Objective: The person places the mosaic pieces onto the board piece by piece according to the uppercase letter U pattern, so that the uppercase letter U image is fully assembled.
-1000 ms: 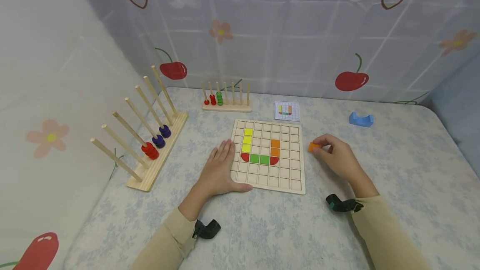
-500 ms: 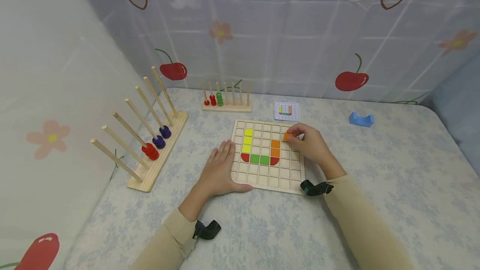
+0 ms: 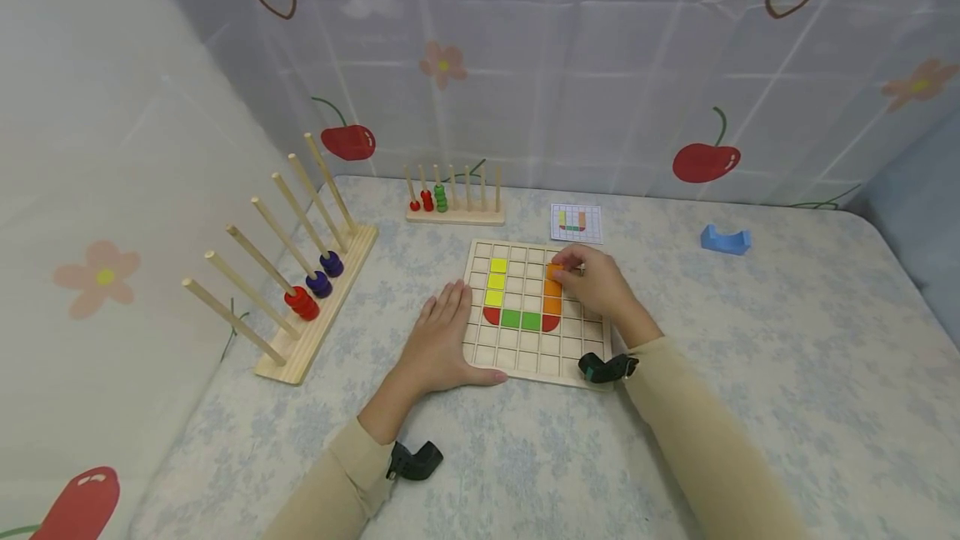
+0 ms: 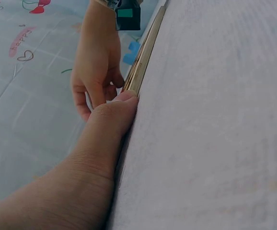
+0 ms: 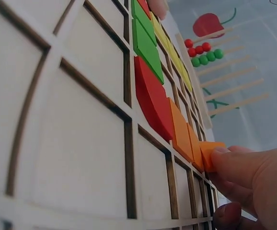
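Note:
In the head view a wooden grid board (image 3: 517,357) lies on the table, with yellow tiles (image 3: 497,281), green tiles (image 3: 521,320) and rounded red tiles (image 3: 551,322) set in its cells. My right hand (image 3: 600,282) is over the board's right part. Its thumb and fingers pinch an orange square tile (image 5: 209,152), slightly tilted, at the cell just beyond two seated orange tiles (image 5: 179,132). My left hand (image 3: 438,348) lies spread along the board's left edge. Its thumb (image 4: 126,98) rests at the near edge in the left wrist view.
A card (image 3: 576,223) printed with a coloured grid lies behind the board. A small peg stand (image 3: 455,217) with beads is at the back, and a larger one (image 3: 322,323) at left. A blue holder (image 3: 725,240) sits at the right.
My right hand has carried the orange tile from the table right of the board, leftward over it, to the cell above the two orange tiles. My left hand has stayed put.

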{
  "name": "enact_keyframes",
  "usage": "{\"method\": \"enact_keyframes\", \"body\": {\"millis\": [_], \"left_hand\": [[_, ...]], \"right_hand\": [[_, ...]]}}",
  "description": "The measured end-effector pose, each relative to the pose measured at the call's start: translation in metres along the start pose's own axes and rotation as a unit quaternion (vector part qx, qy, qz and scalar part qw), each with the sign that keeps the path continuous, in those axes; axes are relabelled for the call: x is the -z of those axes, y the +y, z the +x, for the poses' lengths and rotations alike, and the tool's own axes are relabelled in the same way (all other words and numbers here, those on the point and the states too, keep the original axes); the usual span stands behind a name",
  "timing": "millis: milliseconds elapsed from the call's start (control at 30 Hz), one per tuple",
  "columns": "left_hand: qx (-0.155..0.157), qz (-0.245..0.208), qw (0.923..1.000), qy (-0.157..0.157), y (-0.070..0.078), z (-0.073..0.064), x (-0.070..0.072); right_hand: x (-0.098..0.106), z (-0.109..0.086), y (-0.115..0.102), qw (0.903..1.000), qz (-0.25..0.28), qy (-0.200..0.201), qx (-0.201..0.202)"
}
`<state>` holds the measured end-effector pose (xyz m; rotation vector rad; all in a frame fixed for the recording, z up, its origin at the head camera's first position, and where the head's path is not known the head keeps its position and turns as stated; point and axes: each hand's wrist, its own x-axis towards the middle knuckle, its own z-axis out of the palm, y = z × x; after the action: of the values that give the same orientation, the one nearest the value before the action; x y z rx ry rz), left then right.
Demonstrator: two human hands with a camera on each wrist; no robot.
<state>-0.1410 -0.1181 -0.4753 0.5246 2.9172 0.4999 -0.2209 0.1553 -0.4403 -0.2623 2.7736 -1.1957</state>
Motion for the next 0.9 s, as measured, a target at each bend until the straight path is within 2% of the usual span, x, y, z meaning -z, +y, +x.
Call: {"method": "enact_keyframes", "body": {"millis": [367,733,900], "left_hand": [[-0.005,0.000,0.9999,0.009,-0.0008,0.0002,-0.0017],[0.002,0.002,1.0000,-0.004,-0.0008,0.0003,-0.0011],[0.003,0.005,1.0000,-0.007,-0.0009,0.0007,-0.0014]], "right_hand": [[-0.0049,0.0044,0.0002,0.9997,-0.024,-0.002,0.000],[-0.0063,0.0020,-0.0022,0.9977,-0.068,-0.007,0.001],[-0.0050,-0.0005,-0.0015,0.9977,-0.066,-0.011,0.006]]}}
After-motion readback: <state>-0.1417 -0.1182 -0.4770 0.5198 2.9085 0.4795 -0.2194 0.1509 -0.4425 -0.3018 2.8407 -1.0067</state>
